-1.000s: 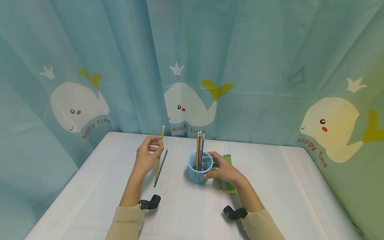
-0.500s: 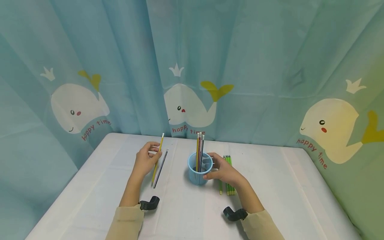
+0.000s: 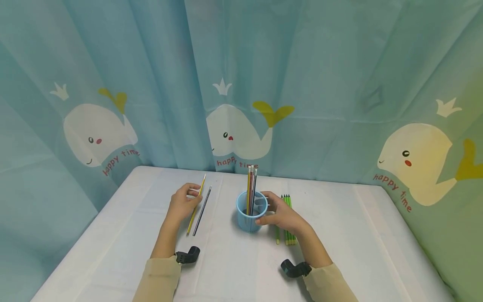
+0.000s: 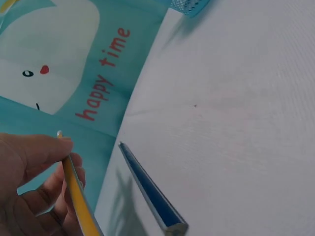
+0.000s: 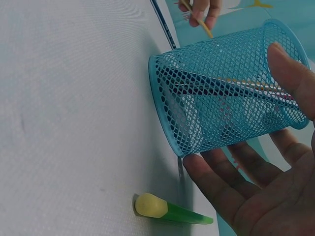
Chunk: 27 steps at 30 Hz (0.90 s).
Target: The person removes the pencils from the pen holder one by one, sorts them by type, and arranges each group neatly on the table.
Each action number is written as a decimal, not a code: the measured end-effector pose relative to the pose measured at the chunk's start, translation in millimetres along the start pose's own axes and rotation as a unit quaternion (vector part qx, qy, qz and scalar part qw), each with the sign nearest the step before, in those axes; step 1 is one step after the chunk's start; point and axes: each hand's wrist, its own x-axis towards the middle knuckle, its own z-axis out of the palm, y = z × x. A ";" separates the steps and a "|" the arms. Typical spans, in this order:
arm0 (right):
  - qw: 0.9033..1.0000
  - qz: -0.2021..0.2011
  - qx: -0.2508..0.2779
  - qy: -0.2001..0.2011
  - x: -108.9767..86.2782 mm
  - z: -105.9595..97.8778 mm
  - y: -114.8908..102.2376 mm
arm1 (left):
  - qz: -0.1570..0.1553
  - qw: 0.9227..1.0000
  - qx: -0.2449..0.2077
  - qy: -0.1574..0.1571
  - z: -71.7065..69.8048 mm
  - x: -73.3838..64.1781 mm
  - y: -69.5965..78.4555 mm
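- Head view: left hand (image 3: 183,201) pinches yellow pencil (image 3: 190,222), thumb against fingers; pencil slants, white end toward curtain (image 3: 320,63). Whether its lower end touches tabletop (image 3: 358,235): cannot tell.
- Blue pencil (image 3: 201,212) lies just right of yellow pencil, roughly parallel, gap between them, no hand on it.
- Cup (image 3: 247,224), blue, stands upright on tabletop, well right of blue pencil. Right hand (image 3: 281,214) holds cup from its right side, thumb near, fingers far.
- Bunch (image 3: 248,188) of pencils stands in cup, white ends up; exact count unclear.
- Green pencils (image 3: 289,235) lie right of cup, partly under right hand and forearm: a close group, plus one nearer cup. Dark tips toward curtain, yellow ends toward person.
- Beige sleeves (image 3: 158,277), black camera on each wrist. Curtain has white whales (image 3: 237,132) and red "happy time" print.
- Left wrist view: yellow pencil between thumb and fingers; blue pencil apart from hand; bit of mesh at top edge.
- Right wrist view: thumb and fingers on opposite sides of mesh cup, bunch visible through it. One green pencil near fingertips, not touching.
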 end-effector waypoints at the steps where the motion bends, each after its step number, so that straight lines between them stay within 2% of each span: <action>1: 1.000 0.000 -0.001 0.001 0.0 -0.1 -0.1 | -0.004 1.000 0.003 -0.002 0.6 0.2 -0.6; 13: 1.000 -0.006 -0.006 -0.001 -0.4 -0.1 -0.7 | -0.036 0.997 0.061 -0.012 10.6 -1.2 -9.6; 27: 1.000 -0.008 -0.005 -0.002 -0.1 -0.7 -0.2 | -0.037 0.995 0.095 -0.009 18.2 -1.5 -9.7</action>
